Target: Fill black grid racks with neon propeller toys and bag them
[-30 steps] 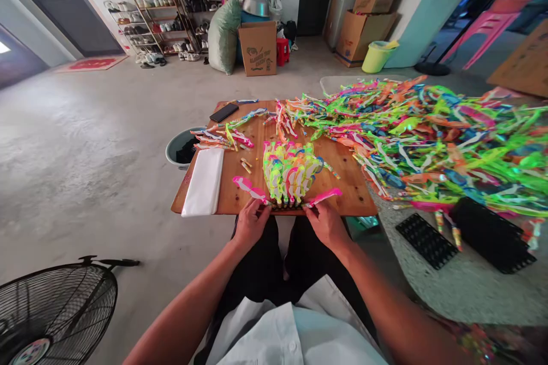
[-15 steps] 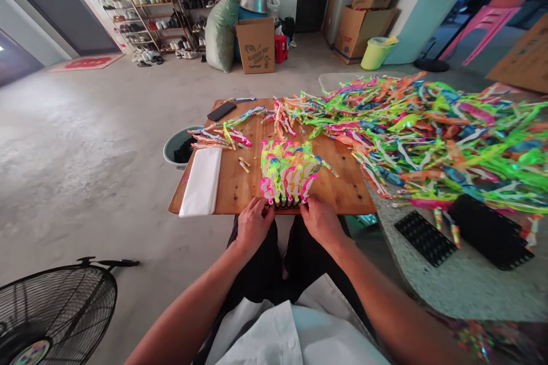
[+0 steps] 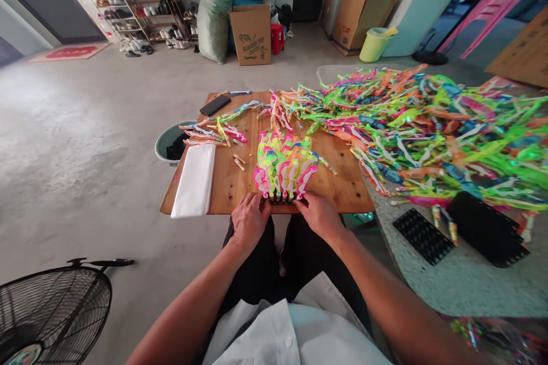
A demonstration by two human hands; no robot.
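Note:
A black perforated tray (image 3: 280, 199) stands at the near edge of the wooden board (image 3: 240, 182), filled with upright rows of colorful plastic pieces (image 3: 286, 165) in pink, yellow, green and white. My left hand (image 3: 250, 219) grips the tray's left near corner between thumb and fingers. At its right near corner, my right hand (image 3: 319, 213) pinches the tray in the same way. The fingertips of both hands are partly hidden by the tray and pieces.
A large heap of colorful pieces (image 3: 428, 131) covers the stone table on the right, with black trays (image 3: 483, 228) in front. White sheets (image 3: 194, 179), a phone (image 3: 215, 105) and loose pieces (image 3: 203, 135) lie on the board's left. A fan (image 3: 55, 308) stands lower left.
The whole view has shifted slightly, so the board and floor items appear a little higher and further left. Both hands remain at the tray's corners.

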